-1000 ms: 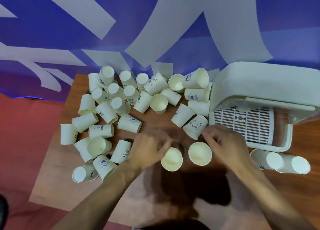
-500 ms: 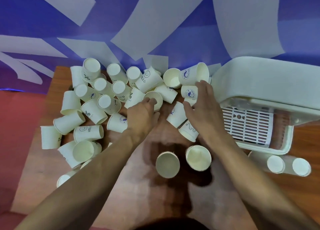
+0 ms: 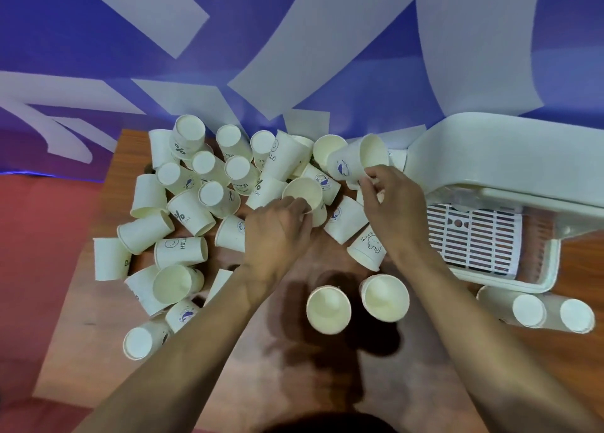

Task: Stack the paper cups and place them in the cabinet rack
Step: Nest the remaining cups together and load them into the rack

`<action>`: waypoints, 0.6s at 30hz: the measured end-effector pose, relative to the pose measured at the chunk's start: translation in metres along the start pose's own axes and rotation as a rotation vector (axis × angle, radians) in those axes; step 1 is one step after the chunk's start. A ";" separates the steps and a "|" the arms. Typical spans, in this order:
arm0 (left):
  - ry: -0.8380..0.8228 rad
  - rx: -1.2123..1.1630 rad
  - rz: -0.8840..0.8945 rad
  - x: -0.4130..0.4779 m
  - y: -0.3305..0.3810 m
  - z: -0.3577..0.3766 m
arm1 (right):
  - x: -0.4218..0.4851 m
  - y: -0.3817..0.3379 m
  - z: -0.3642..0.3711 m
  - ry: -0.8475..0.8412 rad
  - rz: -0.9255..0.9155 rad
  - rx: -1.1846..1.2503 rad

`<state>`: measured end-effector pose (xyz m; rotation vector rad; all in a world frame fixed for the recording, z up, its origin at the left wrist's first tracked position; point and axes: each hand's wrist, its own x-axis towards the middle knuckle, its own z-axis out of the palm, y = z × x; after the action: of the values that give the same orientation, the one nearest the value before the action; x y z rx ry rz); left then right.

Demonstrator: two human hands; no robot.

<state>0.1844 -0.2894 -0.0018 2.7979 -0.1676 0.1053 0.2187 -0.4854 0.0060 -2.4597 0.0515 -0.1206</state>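
Observation:
Several white paper cups lie scattered over the brown table point(image 3: 98, 341), most on their sides or upside down. My left hand point(image 3: 277, 233) grips an upright cup point(image 3: 302, 192) at its near rim in the middle of the pile. My right hand point(image 3: 392, 204) pinches the rim of a tilted cup with a blue print point(image 3: 353, 161) at the back. Two upright cups point(image 3: 328, 308) point(image 3: 385, 297) stand side by side near me. The white cabinet rack point(image 3: 510, 161) stands at the right, its slotted tray point(image 3: 474, 236) bare.
Two cup stacks point(image 3: 552, 311) lie on their sides at the right, in front of the rack. A blue and white backdrop point(image 3: 294, 40) rises behind the table. The table's left edge borders a red floor point(image 3: 39, 269).
Both hands left the two upright cups near me and reached back into the pile. The left hand took hold of an upright cup; the right hand took hold of a tilted cup.

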 end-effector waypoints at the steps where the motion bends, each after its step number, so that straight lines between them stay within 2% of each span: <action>1: 0.017 -0.019 0.012 -0.005 0.004 -0.008 | -0.010 0.000 -0.005 0.010 -0.013 0.038; 5: 0.031 -0.086 0.063 -0.031 0.019 -0.036 | -0.059 0.001 -0.036 0.034 -0.034 0.124; 11: 0.064 -0.119 0.254 -0.083 0.040 -0.064 | -0.129 0.018 -0.078 0.049 -0.144 0.087; 18: 0.007 -0.081 0.324 -0.127 0.051 -0.057 | -0.172 0.037 -0.087 0.011 -0.288 -0.006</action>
<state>0.0494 -0.3050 0.0572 2.6658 -0.6083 0.1811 0.0388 -0.5571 0.0374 -2.4590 -0.2990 -0.2588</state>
